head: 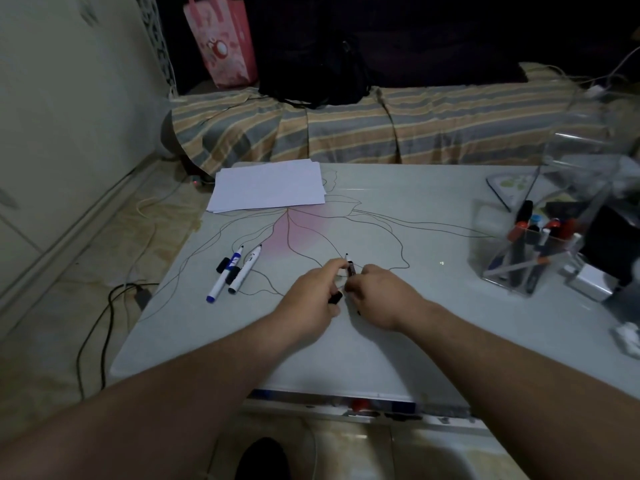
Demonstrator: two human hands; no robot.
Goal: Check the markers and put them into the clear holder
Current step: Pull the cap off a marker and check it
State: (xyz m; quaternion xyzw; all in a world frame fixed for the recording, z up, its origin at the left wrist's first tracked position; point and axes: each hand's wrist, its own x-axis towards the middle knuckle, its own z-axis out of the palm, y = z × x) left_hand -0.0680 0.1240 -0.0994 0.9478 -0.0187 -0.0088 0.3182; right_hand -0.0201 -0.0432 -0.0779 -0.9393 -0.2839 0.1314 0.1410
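Both hands meet over the middle of the worktop (398, 334), close enough that they almost touch. The left hand (311, 299) has its fingers curled round a marker (347, 260); its thin tip pokes up just past the fingertips, and a dark end sticks out below, near the thumb. The right hand (377, 296) pinches a dark cap (351, 270) right beside that tip, so cap and marker sit side by side between the two sets of fingers. Can't tell if the cap is actually touching the marker, it's too small and a bit blurry there.

Off to the left, two more markers (232, 273) lie flat on the worktop, one with a blue end and one with a black end, tips pointing away from the person, and what look like loose black caps sit against them. The clear holder (512, 268) stands at the right side, well apart from the hands, with several markers already leaning inside, red and black ones among them. A stack of white paper (268, 185) sits at the far edge, and behind it there's a bed with a striped cover (381, 133).
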